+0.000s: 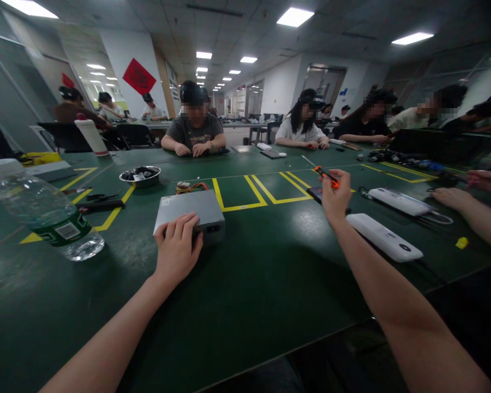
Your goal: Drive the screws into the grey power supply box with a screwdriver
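A grey metal computer power supply lies on the green table in front of me, with a bundle of coloured wires at its far side. My left hand grips its near left part, fingers over the top and thumb along the near side. Raised above the table on the right, my right hand is closed around a screwdriver with an orange and black handle. Its thin shaft points up and to the left, apart from the power supply. A dark flat object lies beneath that hand, partly hidden.
On the left stand a water bottle, a metal bowl of small dark parts and a white bottle. White power banks lie right, near another person's hand. Yellow tape marks the table; a person sits opposite.
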Motion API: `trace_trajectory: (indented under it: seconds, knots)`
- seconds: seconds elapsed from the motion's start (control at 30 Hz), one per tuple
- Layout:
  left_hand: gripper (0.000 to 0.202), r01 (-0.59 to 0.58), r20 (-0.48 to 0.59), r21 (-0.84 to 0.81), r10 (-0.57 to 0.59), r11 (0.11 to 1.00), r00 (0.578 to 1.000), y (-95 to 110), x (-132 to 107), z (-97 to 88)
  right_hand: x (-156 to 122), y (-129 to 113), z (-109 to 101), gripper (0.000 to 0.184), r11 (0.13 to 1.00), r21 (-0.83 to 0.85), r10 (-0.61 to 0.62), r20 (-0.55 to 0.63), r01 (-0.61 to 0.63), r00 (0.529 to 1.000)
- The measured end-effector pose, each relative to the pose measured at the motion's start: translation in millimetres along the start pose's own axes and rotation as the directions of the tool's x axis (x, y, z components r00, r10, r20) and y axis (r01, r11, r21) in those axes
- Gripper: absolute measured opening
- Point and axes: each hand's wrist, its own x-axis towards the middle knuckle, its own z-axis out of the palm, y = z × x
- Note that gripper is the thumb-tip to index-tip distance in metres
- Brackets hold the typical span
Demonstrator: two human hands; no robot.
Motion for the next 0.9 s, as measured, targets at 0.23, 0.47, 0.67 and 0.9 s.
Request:
trace_trajectory:
  seconds: [0.23,0.47,0.67,0.9]
  knots:
    - [0.035,0.005,-0.001,-0.020,-0.005,1.000,1.000,-0.3,0.4,-0.4,-68.1,-105.8,3.5,0.019,0.899,0.264,-0.399,0.162,0.350,0.903]
    - [0.036,0.002,-0.014,-0.036,-0.003,0.999,1.000,0.1,-0.3,0.4,-117.7,-164.7,-39.6,0.022,0.592,0.415,-0.769,0.031,0.691,0.639]
    - [0.034,0.002,-0.035,-0.022,-0.003,1.000,0.999,-0.1,-1.4,0.9,-146.5,-179.9,-48.0,0.018,0.395,0.373,-0.889,-0.074,0.840,0.451]
    - [0.035,0.012,-0.036,-0.029,-0.013,1.000,0.999,-1.0,-1.9,0.9,-159.4,-180.1,-37.2,0.008,0.368,0.493,-0.918,0.055,0.788,0.394]
